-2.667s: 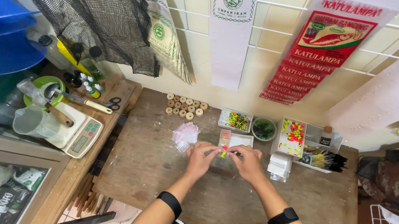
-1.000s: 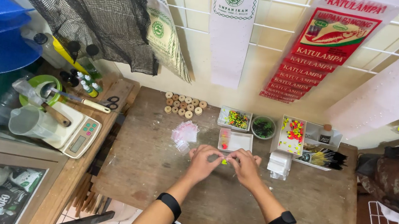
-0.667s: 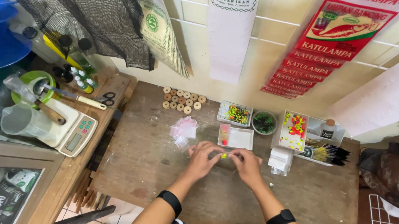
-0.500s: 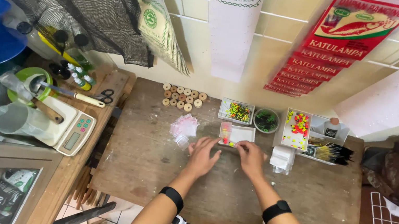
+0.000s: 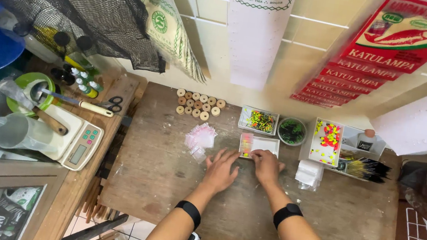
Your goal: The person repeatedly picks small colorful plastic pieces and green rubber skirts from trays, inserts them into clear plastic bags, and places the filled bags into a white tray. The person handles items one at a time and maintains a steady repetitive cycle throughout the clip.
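right grip (image 5: 266,166) fingertips in small white tray (image 5: 260,145) | left grip (image 5: 221,169) spread flat on wooden table (image 5: 161,168)

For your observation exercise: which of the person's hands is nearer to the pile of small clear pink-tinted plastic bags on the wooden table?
Left. The left hand lies just below and right of the pile of small clear pink-tinted plastic bags; the right hand is farther right, by the small white tray.
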